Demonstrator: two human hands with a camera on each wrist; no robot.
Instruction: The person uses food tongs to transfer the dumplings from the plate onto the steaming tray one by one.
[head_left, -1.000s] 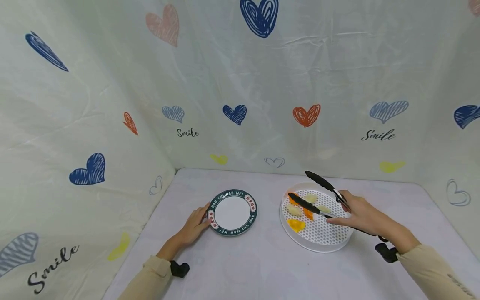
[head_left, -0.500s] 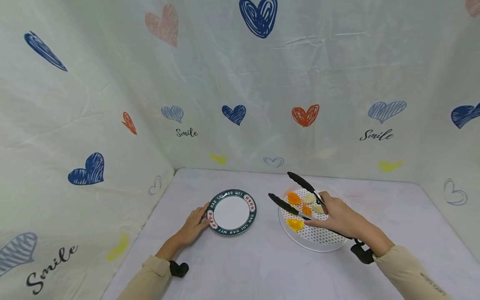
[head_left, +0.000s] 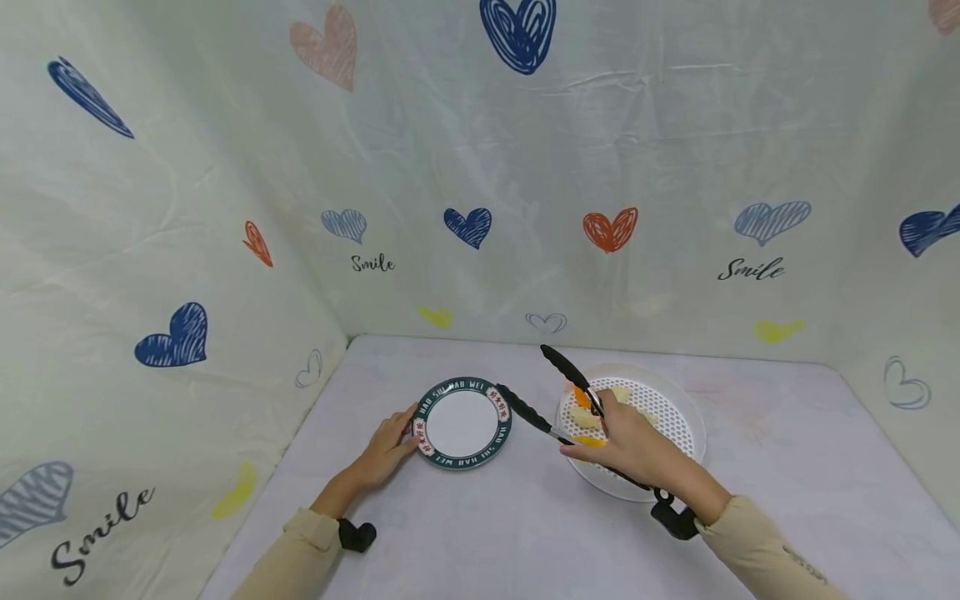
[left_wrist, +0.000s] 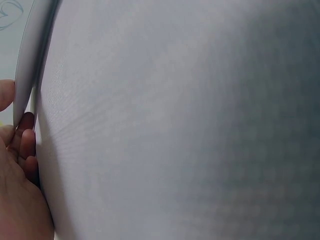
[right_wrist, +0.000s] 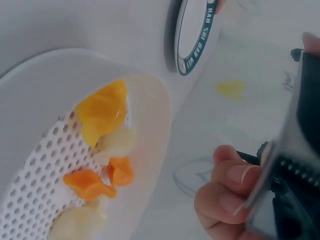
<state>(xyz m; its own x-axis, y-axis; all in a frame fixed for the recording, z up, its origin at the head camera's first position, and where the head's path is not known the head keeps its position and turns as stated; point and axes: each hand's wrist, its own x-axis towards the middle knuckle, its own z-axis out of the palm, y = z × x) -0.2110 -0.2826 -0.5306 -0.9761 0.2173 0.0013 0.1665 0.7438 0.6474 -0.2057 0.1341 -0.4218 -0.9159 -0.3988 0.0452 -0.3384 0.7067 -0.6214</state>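
Observation:
In the head view my left hand (head_left: 385,452) pinches the left rim of a round plate (head_left: 504,437) with a green lettered border; the left wrist view shows thumb and fingers on opposite sides of the rim. My right hand (head_left: 637,442) holds black-tipped metal tongs (head_left: 527,410). Their arms stand apart with nothing between the tips, the lower tip close to the plate's right rim. Below the right hand sits a round white perforated tray (head_left: 690,425). Dumpling-like pieces lie in it: yellow (right_wrist: 104,112), orange (right_wrist: 87,185) and whitish (right_wrist: 118,142). The hand partly hides them.
A white-covered table (head_left: 480,533) bears everything. Behind it and to the left hangs a pale curtain (head_left: 540,150) printed with hearts and lettering. The tray's raised wall (right_wrist: 155,110) stands around the pieces.
My right hand has carried the tongs leftward from over the tray to the plate's right side, their arms spread throughout. The left hand and plate have stayed put.

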